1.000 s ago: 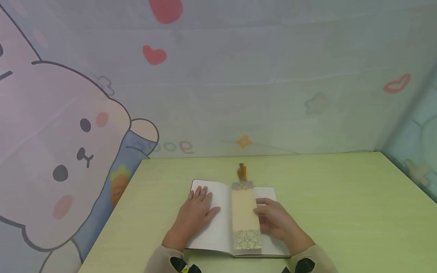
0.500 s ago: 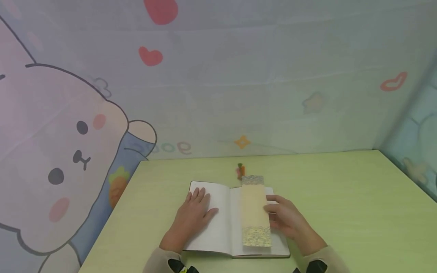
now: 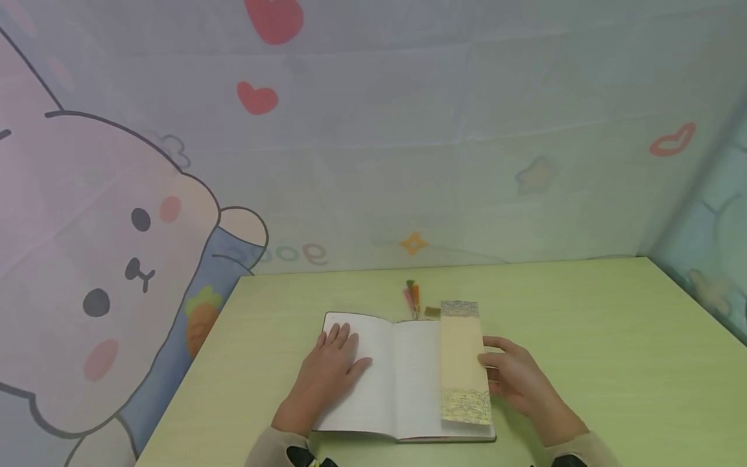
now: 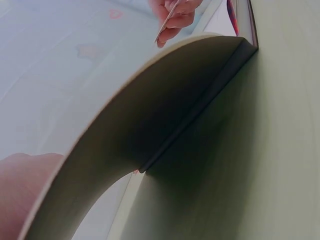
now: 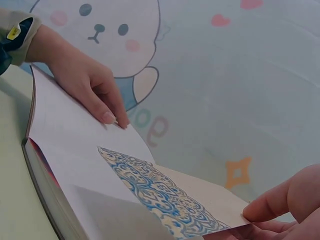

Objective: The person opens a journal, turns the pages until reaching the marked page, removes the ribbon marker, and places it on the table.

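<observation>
An open notebook (image 3: 362, 415) with blank white pages lies on the table. My left hand (image 3: 329, 373) rests on its left page, fingers straight. My right hand (image 3: 516, 376) pinches the right edge of a long cream bookmark (image 3: 463, 353) between thumb and fingers. Lace-like bands mark both ends of the bookmark; a blue scroll pattern (image 5: 165, 197) shows on one in the right wrist view. The bookmark is held over the right page and covers part of it. In the left wrist view, the cover (image 4: 170, 100) of the notebook arches up from the table.
Beyond the notebook's top edge lie small pink, orange and green tassels (image 3: 412, 298) and a small olive-brown piece (image 3: 432, 311). A pale green table (image 3: 595, 350) extends on both sides. A printed fabric backdrop (image 3: 373, 130) stands behind it.
My right hand has carried the bookmark rightward from the notebook's middle fold to the outer side of the right page. More tassels and the olive-brown piece have come into sight. My left hand stays.
</observation>
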Available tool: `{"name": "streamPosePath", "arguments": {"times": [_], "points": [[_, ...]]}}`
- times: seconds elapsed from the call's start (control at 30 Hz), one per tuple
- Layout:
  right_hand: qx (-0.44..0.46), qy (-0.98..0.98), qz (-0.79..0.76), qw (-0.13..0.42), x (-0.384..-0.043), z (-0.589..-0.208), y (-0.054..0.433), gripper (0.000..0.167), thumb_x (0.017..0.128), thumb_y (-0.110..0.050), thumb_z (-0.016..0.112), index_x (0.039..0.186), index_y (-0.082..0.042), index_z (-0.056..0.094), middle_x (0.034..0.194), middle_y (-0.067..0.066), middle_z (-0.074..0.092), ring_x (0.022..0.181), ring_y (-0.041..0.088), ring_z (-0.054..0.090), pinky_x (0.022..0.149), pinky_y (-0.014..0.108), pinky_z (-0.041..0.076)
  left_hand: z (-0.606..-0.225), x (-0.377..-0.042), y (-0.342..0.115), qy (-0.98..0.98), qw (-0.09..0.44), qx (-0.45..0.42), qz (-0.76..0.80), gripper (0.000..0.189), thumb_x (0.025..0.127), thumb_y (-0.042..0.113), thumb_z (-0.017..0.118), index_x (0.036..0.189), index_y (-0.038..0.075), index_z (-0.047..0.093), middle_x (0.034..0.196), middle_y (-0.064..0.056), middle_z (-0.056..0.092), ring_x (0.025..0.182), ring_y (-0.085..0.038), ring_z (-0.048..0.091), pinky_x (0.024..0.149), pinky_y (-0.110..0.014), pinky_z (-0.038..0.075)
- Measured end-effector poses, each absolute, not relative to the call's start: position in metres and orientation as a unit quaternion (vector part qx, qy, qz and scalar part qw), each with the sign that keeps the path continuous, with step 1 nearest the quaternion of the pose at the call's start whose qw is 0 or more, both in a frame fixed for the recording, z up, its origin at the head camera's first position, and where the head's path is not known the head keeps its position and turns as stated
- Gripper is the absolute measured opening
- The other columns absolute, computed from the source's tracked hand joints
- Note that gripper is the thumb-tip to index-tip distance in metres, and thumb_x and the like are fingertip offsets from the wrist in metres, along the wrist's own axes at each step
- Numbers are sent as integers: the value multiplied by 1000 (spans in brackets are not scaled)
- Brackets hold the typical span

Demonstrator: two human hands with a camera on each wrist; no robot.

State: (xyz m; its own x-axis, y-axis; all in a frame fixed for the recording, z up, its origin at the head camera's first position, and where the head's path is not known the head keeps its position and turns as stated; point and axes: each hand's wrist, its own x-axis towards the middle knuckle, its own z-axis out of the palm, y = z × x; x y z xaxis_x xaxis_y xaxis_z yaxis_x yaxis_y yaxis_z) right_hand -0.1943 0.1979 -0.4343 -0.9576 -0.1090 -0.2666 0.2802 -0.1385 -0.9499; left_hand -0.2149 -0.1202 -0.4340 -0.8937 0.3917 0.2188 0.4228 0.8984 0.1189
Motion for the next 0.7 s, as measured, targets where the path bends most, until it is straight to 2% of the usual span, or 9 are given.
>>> {"name": "streamPosePath", "arguments": {"times": [0.7], "points": [[86, 688, -711, 118, -180, -435, 231, 58, 93, -7, 46, 142, 5, 18, 93, 6, 61, 78, 19, 61, 64, 35, 51, -437, -207, -131, -961, 107, -216, -136, 54, 94, 42, 48, 130, 1, 53, 140, -19, 41, 133, -34, 30, 109, -47, 22]]}}
